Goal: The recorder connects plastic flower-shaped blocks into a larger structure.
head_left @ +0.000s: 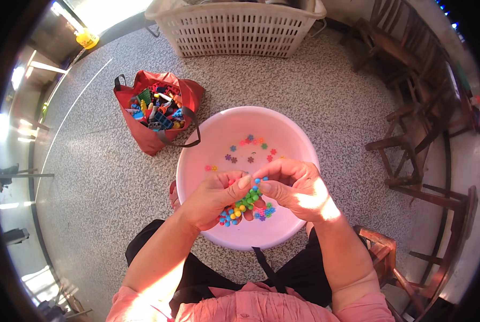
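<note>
Both hands are over a pink plastic basin (299,134) between my knees. My left hand (210,198) is closed around a chain of snap-together plastic flower pieces (241,208), coloured blue, yellow and green. Thumb and fingers of my right hand (301,190) pinch a blue flower piece (258,181) at the chain's upper end, where my left thumb also presses. Whether that piece is joined to the chain, I cannot tell. Several loose flower pieces (250,160) in mixed colours lie on the basin's bottom. Below my right hand, a multicoloured cluster of flower pieces (265,213) rests in the basin.
A red fabric bag (146,137) full of mixed toy bricks stands beyond the basin to the left. Farther off is a white slatted basket (229,36). Wooden chairs (398,145) line the right side, one close by my right knee. The floor (116,177) is speckled grey.
</note>
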Demonstrator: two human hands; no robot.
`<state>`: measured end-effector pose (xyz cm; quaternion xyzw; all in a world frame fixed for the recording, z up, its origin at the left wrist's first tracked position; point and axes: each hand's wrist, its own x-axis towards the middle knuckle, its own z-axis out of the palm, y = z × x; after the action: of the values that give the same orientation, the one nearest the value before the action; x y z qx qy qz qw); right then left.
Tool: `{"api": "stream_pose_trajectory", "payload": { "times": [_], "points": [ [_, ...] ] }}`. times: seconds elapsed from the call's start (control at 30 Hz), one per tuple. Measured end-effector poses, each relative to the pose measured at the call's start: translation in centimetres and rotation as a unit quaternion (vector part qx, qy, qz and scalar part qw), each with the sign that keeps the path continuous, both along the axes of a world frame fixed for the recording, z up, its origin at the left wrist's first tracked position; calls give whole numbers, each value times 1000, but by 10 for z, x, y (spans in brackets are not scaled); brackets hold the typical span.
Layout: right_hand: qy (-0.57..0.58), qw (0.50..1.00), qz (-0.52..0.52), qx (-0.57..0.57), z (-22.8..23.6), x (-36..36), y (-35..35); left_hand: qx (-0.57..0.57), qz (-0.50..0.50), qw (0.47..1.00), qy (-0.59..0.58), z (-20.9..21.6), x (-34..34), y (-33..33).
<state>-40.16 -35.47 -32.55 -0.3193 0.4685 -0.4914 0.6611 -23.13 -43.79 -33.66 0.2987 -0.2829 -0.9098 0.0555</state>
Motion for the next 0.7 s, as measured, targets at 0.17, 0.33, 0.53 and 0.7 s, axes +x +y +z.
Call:
{"api": "stream_pose_trajectory", "payload": {
  "times": [0.17,0.33,0.53,0.7],
  "points": [
    [45,999,3,-20,1,1,1,-24,-24,999,1,-5,5,-1],
    [-135,990,-28,33,-16,1,1,-21,3,1000,16,1,2,1],
    [-276,952,-129,22,-11,1,-3,-10,41,998,38,-3,2,1],
    [19,998,-36,-49,-6,6,-5,27,30,998,49,-2,3,-2]
  ]
}}
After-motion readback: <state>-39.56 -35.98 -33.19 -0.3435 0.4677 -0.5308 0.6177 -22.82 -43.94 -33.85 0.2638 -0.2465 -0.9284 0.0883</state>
